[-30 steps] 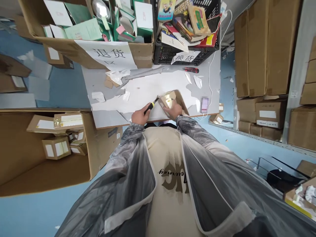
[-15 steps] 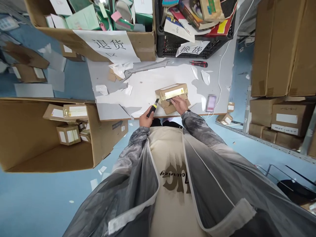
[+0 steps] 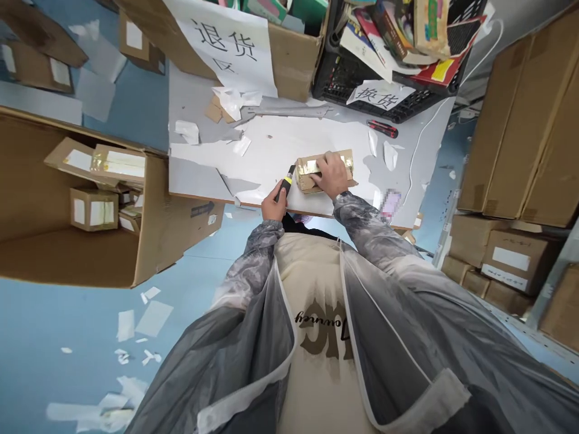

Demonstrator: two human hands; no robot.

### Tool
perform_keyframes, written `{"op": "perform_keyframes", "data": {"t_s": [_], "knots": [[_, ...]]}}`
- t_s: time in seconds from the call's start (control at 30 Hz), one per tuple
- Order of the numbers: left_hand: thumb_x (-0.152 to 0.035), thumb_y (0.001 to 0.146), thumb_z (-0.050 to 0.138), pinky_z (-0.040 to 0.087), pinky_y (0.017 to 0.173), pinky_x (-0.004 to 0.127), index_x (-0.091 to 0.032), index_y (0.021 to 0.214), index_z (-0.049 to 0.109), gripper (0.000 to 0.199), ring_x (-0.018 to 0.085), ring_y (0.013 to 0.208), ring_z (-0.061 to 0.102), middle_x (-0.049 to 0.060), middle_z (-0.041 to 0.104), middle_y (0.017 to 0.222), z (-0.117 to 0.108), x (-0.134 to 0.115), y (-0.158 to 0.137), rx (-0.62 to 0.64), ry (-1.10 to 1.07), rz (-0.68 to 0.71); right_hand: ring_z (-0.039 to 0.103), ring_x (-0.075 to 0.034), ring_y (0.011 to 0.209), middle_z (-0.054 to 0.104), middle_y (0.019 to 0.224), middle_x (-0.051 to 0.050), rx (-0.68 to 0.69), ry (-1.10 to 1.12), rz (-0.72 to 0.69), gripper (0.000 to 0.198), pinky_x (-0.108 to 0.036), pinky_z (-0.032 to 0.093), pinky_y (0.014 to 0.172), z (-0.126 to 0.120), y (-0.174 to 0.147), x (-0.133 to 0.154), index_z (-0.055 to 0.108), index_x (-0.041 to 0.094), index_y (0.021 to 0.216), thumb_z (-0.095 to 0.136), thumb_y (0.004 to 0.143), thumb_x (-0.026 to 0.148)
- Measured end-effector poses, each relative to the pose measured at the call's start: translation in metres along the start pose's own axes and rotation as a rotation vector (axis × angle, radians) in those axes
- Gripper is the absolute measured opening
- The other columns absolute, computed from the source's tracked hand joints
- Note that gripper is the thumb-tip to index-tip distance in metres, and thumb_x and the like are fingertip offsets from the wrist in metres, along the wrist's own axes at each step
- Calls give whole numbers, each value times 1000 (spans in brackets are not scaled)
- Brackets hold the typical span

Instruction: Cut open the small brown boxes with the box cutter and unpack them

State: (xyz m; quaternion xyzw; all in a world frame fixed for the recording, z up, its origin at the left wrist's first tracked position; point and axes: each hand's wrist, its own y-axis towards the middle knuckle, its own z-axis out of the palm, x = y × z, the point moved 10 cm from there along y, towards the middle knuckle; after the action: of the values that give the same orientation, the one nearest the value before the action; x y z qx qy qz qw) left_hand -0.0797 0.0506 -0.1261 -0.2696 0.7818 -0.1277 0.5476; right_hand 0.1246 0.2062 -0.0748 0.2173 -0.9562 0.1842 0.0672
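My left hand [image 3: 274, 204] is closed around the black and yellow handle of a utility knife [image 3: 286, 182], its tip pointing up beside a small cardboard box [image 3: 307, 182]. Shiny tape and a pale label cover part of that box, which rests near the table's front edge. Over the box's right half lies my right hand [image 3: 332, 175], thumb to the left and fingers curled on its top. The palm hides part of the label.
A large carton [image 3: 294, 66] and a black crate of books [image 3: 337, 90] stand at the table's back. A red and black cutter [image 3: 382, 128], paper scraps and a phone [image 3: 390, 204] lie on the table [image 3: 271, 141]. An open carton [image 3: 154, 223] holds small boxes at left.
My right hand has moved from the box's near flaps up onto its top, and the flaps now look folded in. The knife stays in my left hand. The view has turned slightly.
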Motion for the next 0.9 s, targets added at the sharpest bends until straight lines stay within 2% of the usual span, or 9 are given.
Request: {"op": "perform_keyframes", "data": {"t_s": [0.1,0.17,0.3,0.47,0.57,0.7,0.8,0.9], "knots": [[-82,125,48,73,76,36,-21,182,69,86,25,81,83,8,85,90,2,-6,0,-12,5,48,35,-55,179,57,183,-27,-13,-23,-180,80,-87,25,148,-4,10,11,56,14,183,72,119,59],[-80,125,51,75,83,37,-20,180,72,84,27,89,86,10,88,95,3,-8,1,-18,15,56,38,-54,179,56,184,-28,18,-5,-242,89,-88,20,151,2,17,11,49,13,190,71,119,61],[-73,126,53,75,103,43,-21,180,72,77,31,109,90,11,93,114,3,-10,5,-44,67,50,48,-54,173,57,183,-32,50,1,-302,94,-85,24,151,16,23,12,45,8,193,66,121,65],[-60,126,61,69,119,44,-23,173,80,62,36,135,87,13,91,145,0,-18,0,-76,184,51,56,-54,162,64,174,-32,11,-33,-243,86,-82,38,145,18,22,11,48,6,191,52,126,62],[-51,126,62,68,114,42,-26,175,78,58,37,133,87,13,91,146,-2,-27,-14,-74,324,52,58,-53,158,67,170,-30,-8,4,-204,83,-80,44,141,16,22,11,51,8,189,45,127,64],[-49,125,62,62,104,42,-29,180,73,60,40,118,88,20,93,123,6,-38,-36,52,657,54,56,-53,159,67,171,-28,-3,121,-163,84,-81,42,142,15,22,11,52,13,189,47,126,69],[-50,127,53,56,98,41,-30,187,65,64,40,113,87,23,91,121,13,-47,-47,139,842,85,54,-53,162,67,169,-28,29,202,-137,80,-79,38,144,15,23,9,55,12,187,48,128,65],[-50,128,45,53,92,39,-29,190,60,66,38,110,86,24,90,122,12,-54,-49,162,920,89,54,-49,162,69,168,-28,57,214,-140,73,-72,36,146,15,25,8,58,7,183,45,131,58]]}}
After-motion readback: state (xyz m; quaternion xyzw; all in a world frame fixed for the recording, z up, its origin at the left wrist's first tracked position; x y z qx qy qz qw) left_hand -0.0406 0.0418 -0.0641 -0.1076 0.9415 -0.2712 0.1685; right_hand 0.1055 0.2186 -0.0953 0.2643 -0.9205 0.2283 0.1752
